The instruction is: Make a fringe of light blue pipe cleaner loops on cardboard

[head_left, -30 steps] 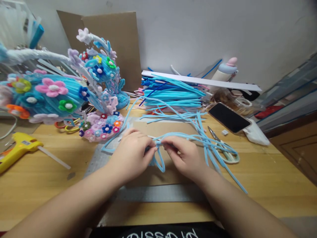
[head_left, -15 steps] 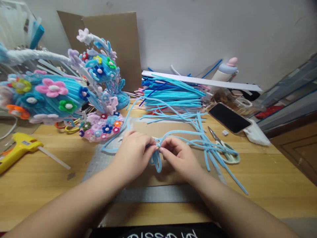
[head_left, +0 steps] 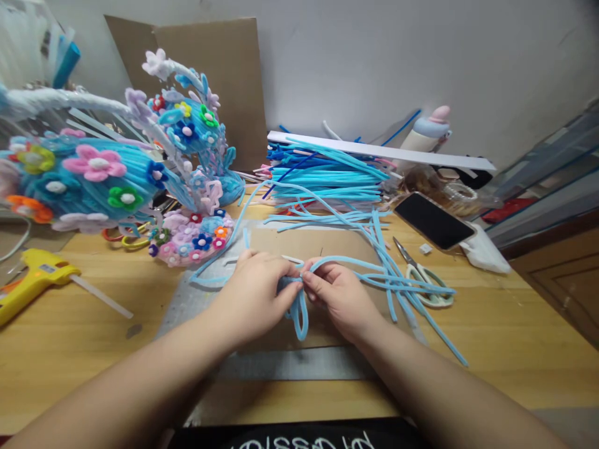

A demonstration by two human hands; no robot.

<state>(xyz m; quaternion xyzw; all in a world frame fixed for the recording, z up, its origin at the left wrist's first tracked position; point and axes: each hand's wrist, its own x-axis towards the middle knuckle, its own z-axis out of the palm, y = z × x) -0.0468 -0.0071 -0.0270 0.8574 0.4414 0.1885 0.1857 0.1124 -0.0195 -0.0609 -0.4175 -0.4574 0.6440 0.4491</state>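
Between my hands, over the brown cardboard, is a looped light-blue pipe cleaner (head_left: 302, 318). My left hand (head_left: 262, 284) is closed, pinching it with thumb and forefinger near the base of the loops. Close against those fingertips, my right hand (head_left: 339, 293) pinches the same piece, its other fingers curled beneath. Long light-blue strands arch from the pinch out to the right. More loose light-blue pipe cleaners (head_left: 381, 240) lie crossed on the right of the cardboard (head_left: 276, 333). The exact crossing of strands at my fingertips is hidden.
Scissors (head_left: 428, 280) lie right of the loose strands, a phone (head_left: 434, 221) beyond. At the back sits a pile of blue pipe cleaners (head_left: 322, 178). Left are flower-covered blue pipe-cleaner pieces (head_left: 98, 181) and a yellow glue gun (head_left: 37, 280). A cutting mat (head_left: 304, 365) lies under the cardboard.
My right hand has turned, its fingers now curling closer together at the pinch. The hanging loop reaches slightly lower. My left hand stays almost in place.
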